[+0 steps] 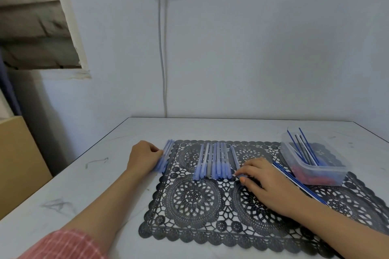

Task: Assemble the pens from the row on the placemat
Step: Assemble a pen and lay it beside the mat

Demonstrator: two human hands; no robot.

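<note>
A row of several blue pen barrels (214,162) lies on the black lace placemat (200,200). My right hand (265,183) rests on the mat and pinches the near end of the rightmost barrel (234,156) in that row. At the mat's left edge my left hand (143,157) has curled fingers against a bunch of blue pens (165,156). Several thin blue refills (299,183) lie on the mat to the right of my right hand.
A clear plastic tub (313,164) at the mat's right end holds upright refills and small red and blue parts. The white table (88,191) stands against a wall, with a cable running down it. A cardboard box (19,164) stands left of the table.
</note>
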